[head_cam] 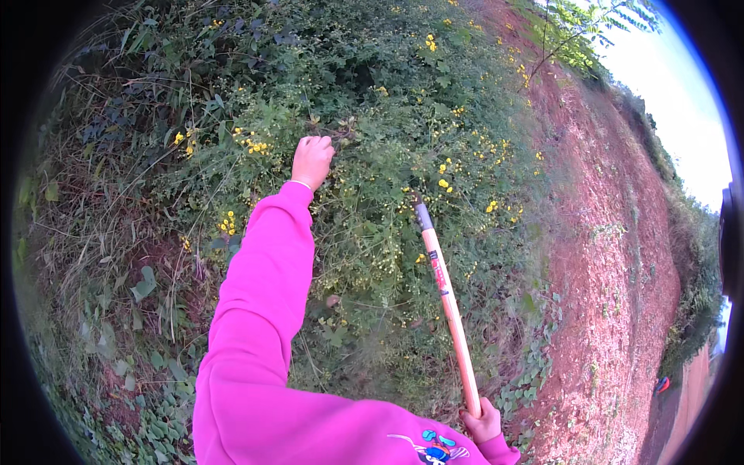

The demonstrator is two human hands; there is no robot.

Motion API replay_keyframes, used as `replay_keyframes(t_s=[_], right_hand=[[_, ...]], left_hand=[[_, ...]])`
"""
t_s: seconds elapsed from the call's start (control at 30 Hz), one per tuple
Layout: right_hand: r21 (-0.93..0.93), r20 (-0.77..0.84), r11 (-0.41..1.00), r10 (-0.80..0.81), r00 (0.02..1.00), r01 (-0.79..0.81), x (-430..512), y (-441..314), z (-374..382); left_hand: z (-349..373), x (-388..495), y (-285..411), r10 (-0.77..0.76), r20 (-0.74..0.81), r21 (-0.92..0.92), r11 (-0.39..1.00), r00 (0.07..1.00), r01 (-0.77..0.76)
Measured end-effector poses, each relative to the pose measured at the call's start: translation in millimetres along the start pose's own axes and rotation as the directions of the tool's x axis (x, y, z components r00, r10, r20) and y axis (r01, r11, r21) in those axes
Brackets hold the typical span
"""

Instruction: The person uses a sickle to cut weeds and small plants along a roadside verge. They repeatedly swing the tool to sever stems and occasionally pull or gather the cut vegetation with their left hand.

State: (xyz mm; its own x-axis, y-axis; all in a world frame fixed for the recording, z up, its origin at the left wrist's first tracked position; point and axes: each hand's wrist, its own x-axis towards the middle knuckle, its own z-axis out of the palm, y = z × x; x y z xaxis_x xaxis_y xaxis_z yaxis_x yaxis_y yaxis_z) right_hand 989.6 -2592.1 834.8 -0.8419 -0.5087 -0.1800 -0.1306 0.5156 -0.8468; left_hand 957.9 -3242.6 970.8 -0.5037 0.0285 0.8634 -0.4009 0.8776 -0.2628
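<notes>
My left hand [314, 158], at the end of a pink sleeve, reaches into a bush with small yellow flowers [256, 145]. Its fingers are curled closed on a brown, dried-looking plant stem [344, 132]; the exact grip is hidden behind the knuckles. Lower right, my right hand [483, 421] grips the butt of a long wooden-handled tool [453, 322]. A red and black label is on the shaft. The tool's grey metal socket [423, 216] points up into the foliage, where leaves hide the working end and its kind cannot be told.
Tangled grass and vines [104, 232] spread at the left. Reddish bare soil [604, 261] slopes along the right side. A leafy branch [581, 29] hangs at the upper right. Far off at the lower right is a small red and dark object [661, 385], too small to identify.
</notes>
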Motion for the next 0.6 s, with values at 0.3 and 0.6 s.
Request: replay_keyframes(t_s=[0.3, 0.6], right_hand=[[0.414, -0.245, 0.887, -0.106, 0.964, 0.203, 62.1, -124.7, -5.3], [-0.203, 0.046, 0.867, -0.456, 0.889, 0.456, 260.7, -307.7, 31.1]], left_hand=[[12.5, -32.6, 3.9, 0.018, 0.076, -0.054, 0.998, 0.997, -0.014], [5.9, -45.0, 9.9, -0.041, 0.095, -0.051, 0.998, 0.995, 0.046]])
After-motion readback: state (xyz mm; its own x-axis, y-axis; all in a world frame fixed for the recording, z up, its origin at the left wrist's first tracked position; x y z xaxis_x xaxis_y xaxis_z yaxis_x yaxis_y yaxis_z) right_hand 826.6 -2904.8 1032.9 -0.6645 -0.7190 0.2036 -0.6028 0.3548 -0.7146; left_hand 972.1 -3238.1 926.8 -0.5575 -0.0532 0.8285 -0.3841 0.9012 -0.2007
